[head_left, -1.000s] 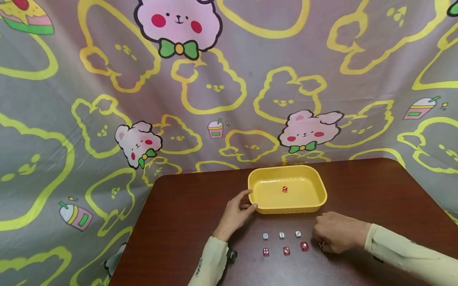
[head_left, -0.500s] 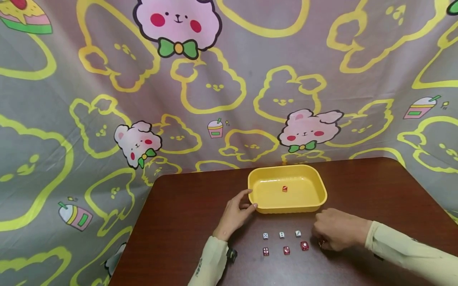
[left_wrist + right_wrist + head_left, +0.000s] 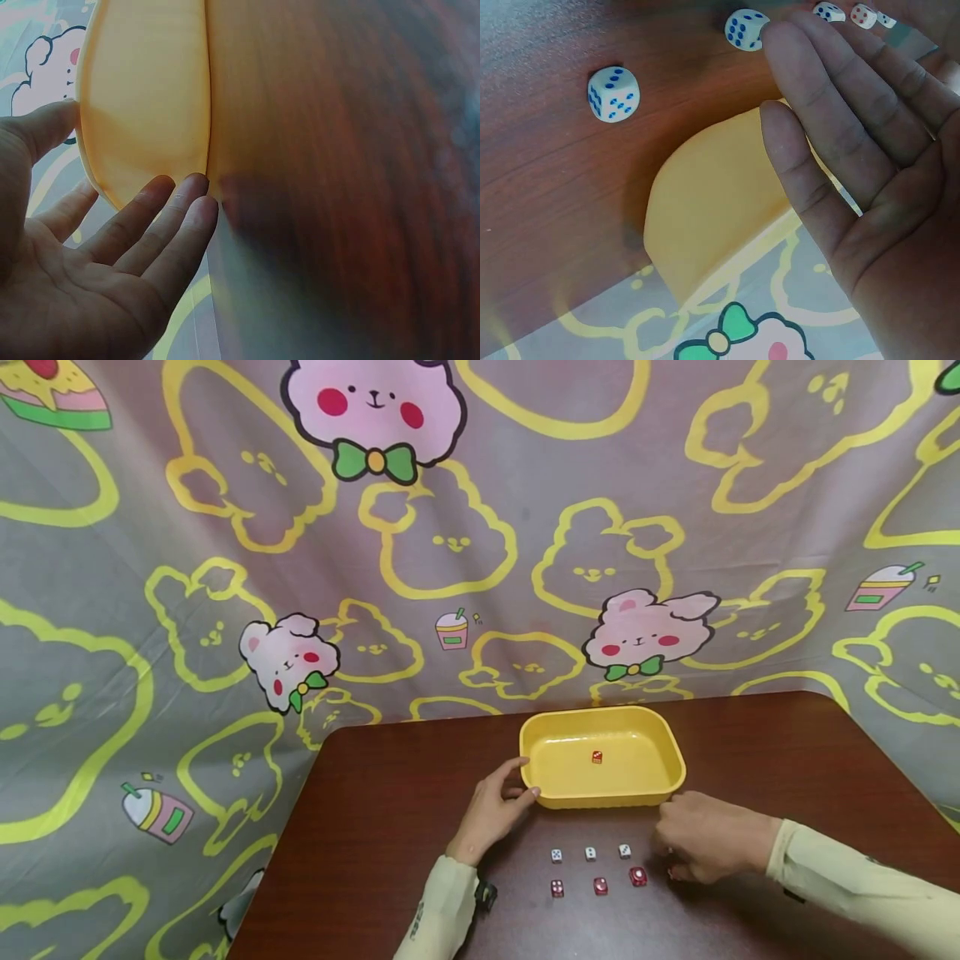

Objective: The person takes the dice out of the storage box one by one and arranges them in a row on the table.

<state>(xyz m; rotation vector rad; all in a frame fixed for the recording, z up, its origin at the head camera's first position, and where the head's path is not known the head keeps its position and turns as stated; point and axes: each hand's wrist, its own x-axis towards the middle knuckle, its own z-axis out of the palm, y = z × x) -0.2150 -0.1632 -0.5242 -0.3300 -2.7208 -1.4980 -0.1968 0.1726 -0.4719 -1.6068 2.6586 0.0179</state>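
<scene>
A yellow plastic tray (image 3: 603,798) sits on the table with one red die (image 3: 597,757) inside. My left hand (image 3: 491,812) rests against the tray's left end, its thumb and nearly straight fingers touching the corner. Close to the tray's front right corner, my right hand (image 3: 708,839) is low over the table, thumb hidden in the right wrist view. There, a white die with blue pips (image 3: 744,30) meets or lies just behind a fingertip, and another white die (image 3: 613,94) lies apart. Whether the right hand pinches anything is hidden.
Between my hands lie a row of white dice (image 3: 590,854) and, nearer me, a row of red dice (image 3: 601,886). The brown table (image 3: 390,827) ends at a patterned curtain (image 3: 480,560) behind the tray.
My right hand has shifted slightly away from me, and the small reddish thing visible under its fingers no longer shows. The left hand and tray stay in place.
</scene>
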